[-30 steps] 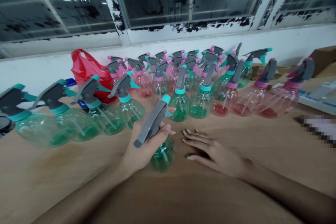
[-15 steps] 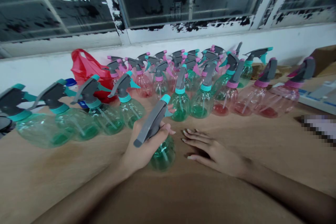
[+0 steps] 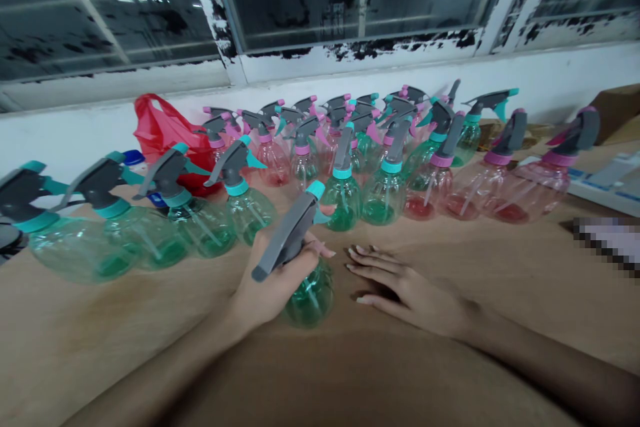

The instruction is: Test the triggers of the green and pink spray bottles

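Left hand point(image 3: 273, 281): bare, as we see it, part of it hidden from us.
Right hand point(image 3: 409, 290): bare too; we make out slender, tapering fingers point(image 3: 379, 273).
Nails point(image 3: 361, 301): on our right hand, they reach past the fingertips.
Wrists point(image 3: 236, 321): we see both uncovered, slimmer than the hands.
Forearms point(image 3: 175, 367): ours are bare to the edge of view.

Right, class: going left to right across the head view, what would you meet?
Leftmost clear green plastic spray bottle, red plastic bag, left hand holding a grey-topped green plastic bottle, right hand, rightmost clear pink plastic bottle, brown cardboard box.
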### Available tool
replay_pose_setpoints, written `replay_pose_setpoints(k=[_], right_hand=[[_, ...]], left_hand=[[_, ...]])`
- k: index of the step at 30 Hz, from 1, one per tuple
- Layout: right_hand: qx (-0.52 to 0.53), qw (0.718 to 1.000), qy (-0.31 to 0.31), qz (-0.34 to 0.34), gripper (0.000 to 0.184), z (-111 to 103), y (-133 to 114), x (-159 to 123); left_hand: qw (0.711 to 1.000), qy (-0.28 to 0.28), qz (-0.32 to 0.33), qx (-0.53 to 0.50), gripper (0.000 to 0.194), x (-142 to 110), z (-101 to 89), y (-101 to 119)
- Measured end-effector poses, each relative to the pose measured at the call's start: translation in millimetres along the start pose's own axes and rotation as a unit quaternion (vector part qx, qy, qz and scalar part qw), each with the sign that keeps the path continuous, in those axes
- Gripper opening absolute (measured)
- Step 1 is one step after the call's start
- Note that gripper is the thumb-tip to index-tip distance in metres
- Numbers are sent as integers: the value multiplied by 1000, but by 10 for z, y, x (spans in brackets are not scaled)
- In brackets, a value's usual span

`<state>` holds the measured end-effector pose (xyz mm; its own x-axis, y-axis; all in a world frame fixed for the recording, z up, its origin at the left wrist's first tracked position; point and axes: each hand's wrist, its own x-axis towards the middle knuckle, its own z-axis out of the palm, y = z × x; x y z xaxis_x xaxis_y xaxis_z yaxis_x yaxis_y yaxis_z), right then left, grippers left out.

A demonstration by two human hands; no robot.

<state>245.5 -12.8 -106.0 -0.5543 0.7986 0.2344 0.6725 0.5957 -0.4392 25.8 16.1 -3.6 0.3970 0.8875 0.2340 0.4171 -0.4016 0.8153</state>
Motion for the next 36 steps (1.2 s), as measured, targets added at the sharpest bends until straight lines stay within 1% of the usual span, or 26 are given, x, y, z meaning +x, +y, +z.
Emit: replay_pose_setpoints(k=[6,9,19,22,27,30,32,36], right_hand=[[-1,1000,1,3,50,2,4,-2],[2,1000,5,-1,51,10,11,0],[-18,1000,-13,8,51,-22,-22,9],[-20,1000,-11,9,51,-17,-14,8],[-14,1000,-8,6,52,-17,-13,4],[-8,1000,-5,8,52,-23,-24,4],[-4,1000,-1,7,51,-24,-28,5],[10,1000,11,-2,50,-6,-11,5]], left_hand=[[999,-11,-1,40,25,1,-18,26],[999,-10,-1,35,24,-4,-16,32],[1000,-24,-5,5,24,16,-16,-1],[1000,-23,-1,-17,22,18,-9,-32],[995,-11,9,-102,25,-11,-18,-102],[994,-14,3,-105,17,-27,-24,-101],[996,-3,-10,-87,16,-31,-18,-70],[998,44,-37,-34,27,-27,13,-2]])
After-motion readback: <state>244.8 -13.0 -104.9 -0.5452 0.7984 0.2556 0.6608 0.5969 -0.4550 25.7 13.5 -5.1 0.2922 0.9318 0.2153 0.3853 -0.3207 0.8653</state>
